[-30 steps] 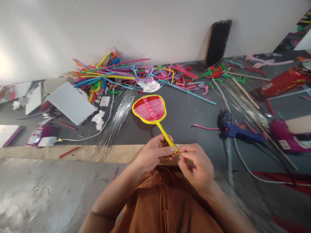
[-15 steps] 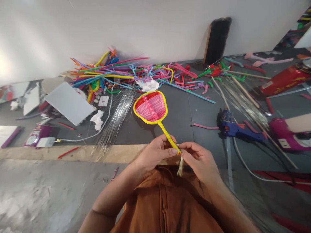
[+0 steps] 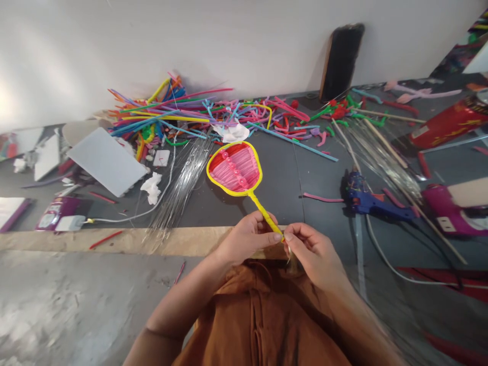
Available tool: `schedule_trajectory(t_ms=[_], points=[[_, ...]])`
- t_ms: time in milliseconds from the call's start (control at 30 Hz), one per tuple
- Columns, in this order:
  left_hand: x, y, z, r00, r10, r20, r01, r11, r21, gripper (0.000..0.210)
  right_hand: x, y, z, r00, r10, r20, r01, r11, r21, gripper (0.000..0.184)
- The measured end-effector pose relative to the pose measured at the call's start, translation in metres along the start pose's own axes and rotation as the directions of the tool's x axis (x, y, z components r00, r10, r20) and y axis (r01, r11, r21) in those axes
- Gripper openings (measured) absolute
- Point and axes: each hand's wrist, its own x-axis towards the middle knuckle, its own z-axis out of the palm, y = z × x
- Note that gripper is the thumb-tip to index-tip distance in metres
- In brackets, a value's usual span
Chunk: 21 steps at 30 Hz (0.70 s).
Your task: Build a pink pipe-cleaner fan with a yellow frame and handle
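A small fan-shaped pipe-cleaner craft (image 3: 251, 170) has a yellow rim, pink and red filling, and a row of pink beads down its middle. Its wrapped yellow handle (image 3: 263, 209) slants down toward me, and my left hand (image 3: 247, 239) is closed around the lower part. At the handle's tip, my right hand (image 3: 310, 251) is pinched, thumb against fingers. A pale tassel (image 3: 292, 260) hangs from there, blurred and partly covered by the right fingers. Exactly what the right fingertips grip at the tip is hard to see, but the tassel's top runs into them.
Behind the craft lies a heap of coloured pipe cleaners (image 3: 171, 112), with a bundle of thin wires (image 3: 186, 183) to the left. A blue glue gun (image 3: 366, 201) rests at right, near a red can (image 3: 450, 122). A phone (image 3: 341, 63) leans against the wall.
The tassel has swung slightly right and blurred as my right fingers shifted at the handle's tip. My left hand keeps its hold, and the craft's head has moved slightly left.
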Motion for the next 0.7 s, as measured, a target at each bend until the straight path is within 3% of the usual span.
schedule_trajectory(t_ms=[100,200,267,367,467,533,600,700], points=[[0.002,-0.001,0.002,0.998,0.043,-0.036,-0.041,0.998,0.050,0.037,-0.002,-0.004,0.000,0.998,-0.034,-0.053,0.030,0.997,-0.075,0.023],[0.003,-0.001,0.006,0.994,0.085,-0.066,-0.082,0.996,0.042,0.037,-0.006,-0.006,0.002,0.968,-0.215,-0.125,0.175,0.946,-0.272,0.016],[0.005,-0.001,0.008,0.991,0.108,-0.081,-0.109,0.994,-0.009,0.037,-0.008,-0.006,0.003,0.903,-0.411,-0.125,0.330,0.849,-0.412,0.011],[0.008,-0.003,0.012,0.981,0.157,-0.116,-0.170,0.979,-0.110,0.037,-0.009,-0.001,0.004,0.755,-0.652,-0.063,0.528,0.662,-0.532,0.018],[0.009,-0.004,0.015,0.971,0.193,-0.138,-0.217,0.959,-0.182,0.035,-0.007,0.008,0.004,0.629,-0.777,0.002,0.630,0.509,-0.586,0.040],[0.009,-0.003,0.018,0.972,0.184,-0.145,-0.213,0.952,-0.220,0.035,-0.005,0.012,0.003,0.579,-0.815,0.031,0.657,0.443,-0.610,0.050],[0.007,0.000,0.019,0.975,0.162,-0.152,-0.197,0.947,-0.254,0.037,-0.003,0.015,0.002,0.556,-0.830,0.044,0.666,0.413,-0.622,0.056],[0.005,0.003,0.020,0.981,0.127,-0.143,-0.165,0.942,-0.292,0.038,-0.003,0.014,0.001,0.581,-0.814,0.019,0.669,0.464,-0.581,0.056]])
